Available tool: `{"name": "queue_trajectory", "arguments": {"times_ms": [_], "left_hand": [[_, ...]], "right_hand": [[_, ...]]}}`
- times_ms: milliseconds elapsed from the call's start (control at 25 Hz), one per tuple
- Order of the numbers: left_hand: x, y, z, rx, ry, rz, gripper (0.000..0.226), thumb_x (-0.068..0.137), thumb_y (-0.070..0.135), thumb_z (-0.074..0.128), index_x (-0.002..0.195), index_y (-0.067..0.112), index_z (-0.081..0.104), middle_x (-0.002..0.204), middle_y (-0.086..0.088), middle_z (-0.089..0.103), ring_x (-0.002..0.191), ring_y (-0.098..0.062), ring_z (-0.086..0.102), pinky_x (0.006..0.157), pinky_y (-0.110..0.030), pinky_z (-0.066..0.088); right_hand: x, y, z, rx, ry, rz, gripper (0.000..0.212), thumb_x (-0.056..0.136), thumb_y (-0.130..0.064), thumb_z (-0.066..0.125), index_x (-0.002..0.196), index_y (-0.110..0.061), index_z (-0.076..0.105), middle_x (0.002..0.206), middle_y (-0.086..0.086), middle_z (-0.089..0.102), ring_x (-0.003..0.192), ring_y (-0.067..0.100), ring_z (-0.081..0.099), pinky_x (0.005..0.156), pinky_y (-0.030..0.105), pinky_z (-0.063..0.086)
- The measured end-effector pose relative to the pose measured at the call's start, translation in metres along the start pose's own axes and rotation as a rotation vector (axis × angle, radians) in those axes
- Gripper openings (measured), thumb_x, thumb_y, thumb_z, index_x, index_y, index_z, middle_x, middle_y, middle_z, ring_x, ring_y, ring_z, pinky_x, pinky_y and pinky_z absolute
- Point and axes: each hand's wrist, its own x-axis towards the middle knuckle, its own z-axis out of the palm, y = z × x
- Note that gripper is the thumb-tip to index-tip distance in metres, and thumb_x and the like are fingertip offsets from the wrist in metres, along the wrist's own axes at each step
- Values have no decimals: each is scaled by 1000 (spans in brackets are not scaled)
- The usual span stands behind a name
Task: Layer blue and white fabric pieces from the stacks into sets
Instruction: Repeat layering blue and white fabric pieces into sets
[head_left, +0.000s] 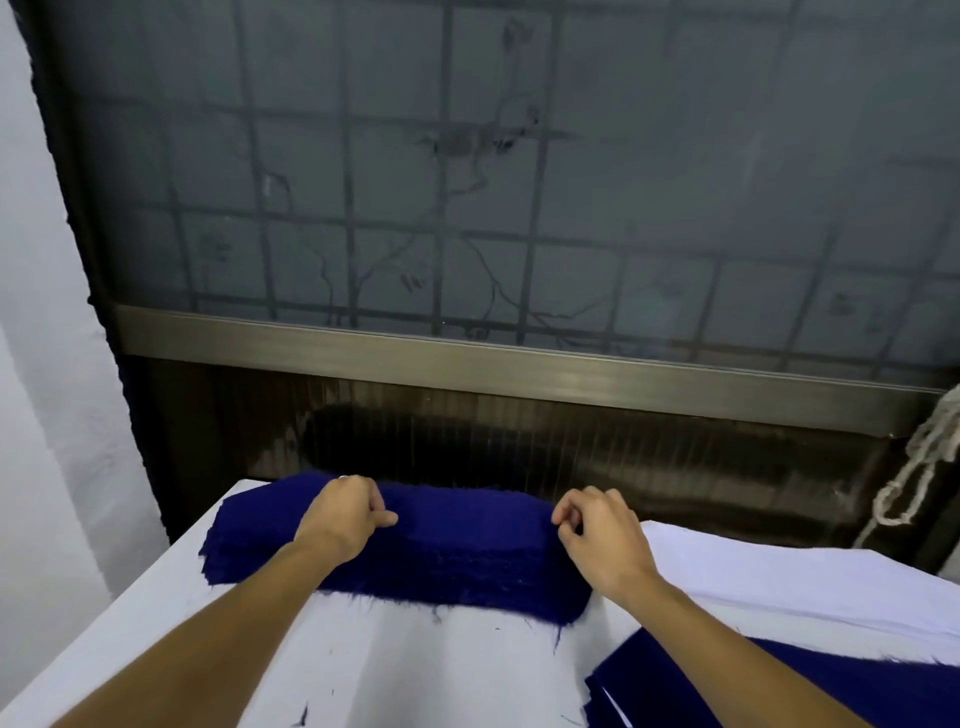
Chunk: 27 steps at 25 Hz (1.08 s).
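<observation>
Now the blue fabric stack (441, 561) lies at the far edge of the white-covered table (363, 670). The left hand (345, 512) pinches its top layer with curled fingers, and the right hand (597, 532) pinches its right end. The white fabric stack (789, 577) lies just beside it on the right.

We read no text, label, brand or number anywhere: none on the blue stack (415, 545), white fabric (779, 577), worktop (156, 623) or window (519, 182).
</observation>
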Motion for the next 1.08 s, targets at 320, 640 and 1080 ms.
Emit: {"name": "queue_trajectory", "arguments": {"times_ms": [320, 640, 1080], "left_hand": [[-3, -17, 1, 280, -13, 385, 14, 104, 40, 48, 91, 38, 44, 115, 17, 45, 105, -7, 40, 96, -33, 41], [-7, -12, -11, 110, -60, 416, 14, 99, 40, 58, 92, 42, 47, 98, 21, 53, 103, 1, 43, 95, -28, 37], [-19, 16, -61, 272, -39, 372, 32, 90, 58, 65, 110, 34, 65, 100, 12, 69, 92, -5, 63, 89, -29, 53]], "right_hand": [[31, -23, 35, -75, -78, -191, 35, 98, -36, 58, 132, -34, 53, 134, -16, 52, 131, 9, 38, 110, 32, 33], [51, -53, 57, -83, -235, -236, 45, 98, -45, 57, 141, -37, 48, 127, -14, 53, 131, 14, 37, 113, 37, 27], [55, -73, 15, 231, -310, -153, 8, 88, -37, 76, 90, -36, 68, 93, -10, 71, 94, 8, 66, 93, 42, 55]]}}
